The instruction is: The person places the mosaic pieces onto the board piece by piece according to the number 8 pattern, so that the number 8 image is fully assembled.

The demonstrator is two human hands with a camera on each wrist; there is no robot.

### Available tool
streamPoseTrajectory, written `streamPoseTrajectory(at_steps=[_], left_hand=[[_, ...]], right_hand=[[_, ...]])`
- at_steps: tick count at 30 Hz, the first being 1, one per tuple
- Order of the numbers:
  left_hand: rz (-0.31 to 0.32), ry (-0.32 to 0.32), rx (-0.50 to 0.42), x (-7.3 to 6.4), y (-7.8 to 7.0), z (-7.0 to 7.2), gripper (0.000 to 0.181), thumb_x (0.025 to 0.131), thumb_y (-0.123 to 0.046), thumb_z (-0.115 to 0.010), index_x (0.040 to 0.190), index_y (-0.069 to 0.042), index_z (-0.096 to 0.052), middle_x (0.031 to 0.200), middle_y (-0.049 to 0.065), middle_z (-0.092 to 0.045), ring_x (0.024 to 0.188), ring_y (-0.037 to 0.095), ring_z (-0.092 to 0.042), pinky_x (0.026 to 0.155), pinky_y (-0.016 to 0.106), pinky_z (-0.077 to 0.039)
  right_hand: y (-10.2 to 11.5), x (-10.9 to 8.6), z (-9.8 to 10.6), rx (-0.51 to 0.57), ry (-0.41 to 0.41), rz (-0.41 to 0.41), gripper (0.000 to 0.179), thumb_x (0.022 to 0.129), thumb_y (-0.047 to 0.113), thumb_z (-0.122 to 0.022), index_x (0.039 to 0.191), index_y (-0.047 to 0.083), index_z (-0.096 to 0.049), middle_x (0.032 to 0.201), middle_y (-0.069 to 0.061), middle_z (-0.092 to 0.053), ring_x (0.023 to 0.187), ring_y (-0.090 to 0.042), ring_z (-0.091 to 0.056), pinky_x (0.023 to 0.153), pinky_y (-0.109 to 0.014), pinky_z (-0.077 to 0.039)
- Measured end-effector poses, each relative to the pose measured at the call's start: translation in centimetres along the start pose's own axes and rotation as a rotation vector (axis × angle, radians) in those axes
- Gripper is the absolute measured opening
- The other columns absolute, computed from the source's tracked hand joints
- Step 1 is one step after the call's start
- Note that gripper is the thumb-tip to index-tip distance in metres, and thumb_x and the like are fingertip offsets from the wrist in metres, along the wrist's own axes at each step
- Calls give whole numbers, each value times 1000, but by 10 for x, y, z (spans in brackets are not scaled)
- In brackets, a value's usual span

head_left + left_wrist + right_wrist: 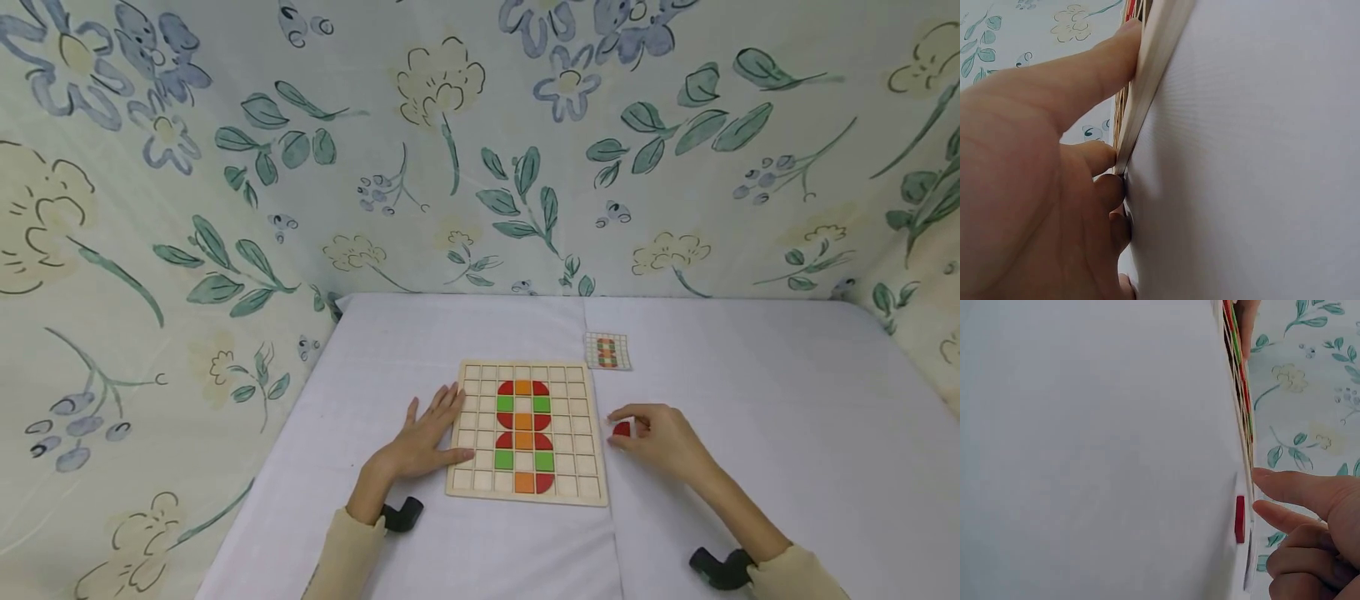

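A wooden grid board (480, 492) lies on the table, bearing red rounded tiles, green square tiles (504, 459) and orange square tiles (523, 482) in its middle columns. In the bottom row, the cell left of the orange tile is bare. My left hand (420, 442) rests at the board's left edge, thumb over the rim and fingers straight along the side. To the right of the board, my right hand (663, 437) hovers with thumb and forefinger extended around a loose red tile (622, 429). In the right wrist view, that red tile (1240, 519) lies apart from the fingertips (1263, 508).
A small pattern card (608, 351) with a matching coloured design lies beyond the board's top right corner. White cloth (450, 325) covers the table. Flowered fabric (420, 167) hangs behind it and at the sides. Each wrist wears a black mount (720, 570).
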State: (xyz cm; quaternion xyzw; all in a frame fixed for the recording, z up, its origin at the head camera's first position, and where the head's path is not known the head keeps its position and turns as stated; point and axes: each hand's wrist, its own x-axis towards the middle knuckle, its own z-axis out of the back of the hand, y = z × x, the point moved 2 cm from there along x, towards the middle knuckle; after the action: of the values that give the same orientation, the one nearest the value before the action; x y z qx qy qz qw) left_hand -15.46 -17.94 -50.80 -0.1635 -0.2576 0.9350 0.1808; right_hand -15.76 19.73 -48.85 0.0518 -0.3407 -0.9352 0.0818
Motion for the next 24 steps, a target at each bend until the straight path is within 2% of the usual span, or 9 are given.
streamPoseTrajectory(at_steps=[4,9,13,16,18,24], left_hand=[[-1,-6,5,0,0,0,102,95,-57,-67,167,-11,-11,176,5,-2,164,29,4,127,66,11],[0,-7,6,0,0,0,102,95,-57,-67,167,-12,-11,176,5,-2,164,29,4,127,66,11],[3,-3,5,0,0,0,102,95,-57,-67,167,-12,-11,176,5,-2,164,29,4,127,66,11],[2,-2,6,0,0,0,102,95,-57,-67,167,-12,-12,176,5,-2,164,29,4,127,66,11],[0,-2,7,0,0,0,102,95,-57,-67,167,-11,-12,176,5,-2,164,29,4,127,66,11],[-5,-2,2,0,0,0,102,95,-57,-67,167,-11,-12,176,6,-2,164,29,4,127,67,11]], right_hand=[[-18,0,8,-36,-31,-31,36,79,20,-90,110,7,-79,61,3,-40,59,-11,-36,50,-21,-27],[-24,3,13,-28,-24,1,32,77,17,-91,105,6,-81,60,3,-38,57,-10,-34,50,-21,-26],[-23,5,13,1,42,15,27,78,16,-90,103,9,-82,58,5,-34,56,-9,-31,50,-20,-24],[-22,6,11,20,112,4,30,79,16,-89,107,10,-82,59,5,-33,58,-10,-32,51,-21,-25],[-21,6,10,15,129,-1,33,79,17,-90,110,9,-81,60,5,-35,59,-10,-34,51,-21,-26],[-15,2,7,-59,22,3,39,73,28,-94,103,8,-81,59,4,-41,57,-10,-36,50,-20,-26]])
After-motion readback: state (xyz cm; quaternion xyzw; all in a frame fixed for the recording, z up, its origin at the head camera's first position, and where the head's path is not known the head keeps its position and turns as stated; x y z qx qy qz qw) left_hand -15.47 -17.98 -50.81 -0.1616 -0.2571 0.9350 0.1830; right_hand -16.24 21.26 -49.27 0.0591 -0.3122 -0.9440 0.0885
